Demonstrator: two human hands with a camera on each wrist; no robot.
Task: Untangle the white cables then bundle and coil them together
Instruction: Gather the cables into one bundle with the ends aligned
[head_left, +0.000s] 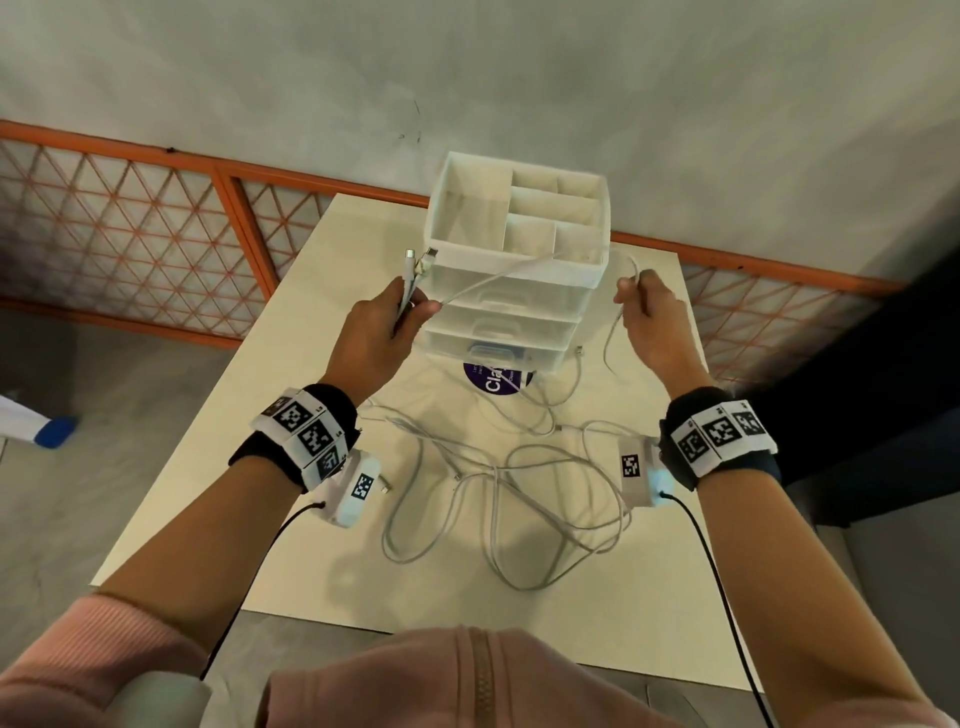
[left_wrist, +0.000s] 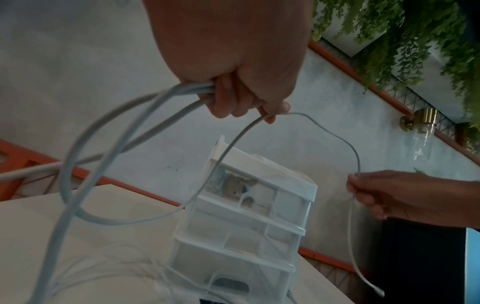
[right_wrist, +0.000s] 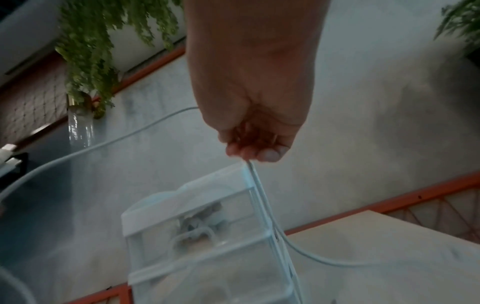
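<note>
Several white cables (head_left: 498, 483) lie tangled in loops on the cream table (head_left: 270, 415) between my wrists. My left hand (head_left: 387, 325) is raised and grips a bundle of cable ends, whose plugs (head_left: 418, 260) stick up above the fist. In the left wrist view the strands (left_wrist: 145, 102) leave the left hand (left_wrist: 241, 92) and sag to the table. One cable (head_left: 498, 275) runs from that fist across to my right hand (head_left: 649, 312), which pinches it; its free end (left_wrist: 363, 275) hangs below the right hand (left_wrist: 376, 197). The right wrist view shows the pinched cable (right_wrist: 259, 185) under the fingertips (right_wrist: 259, 153).
A white plastic drawer organiser (head_left: 514, 260) with open top compartments stands at the table's far middle, right behind both hands. A purple round sticker (head_left: 493, 382) lies at its foot. An orange lattice railing (head_left: 156, 234) and a grey wall are beyond the table.
</note>
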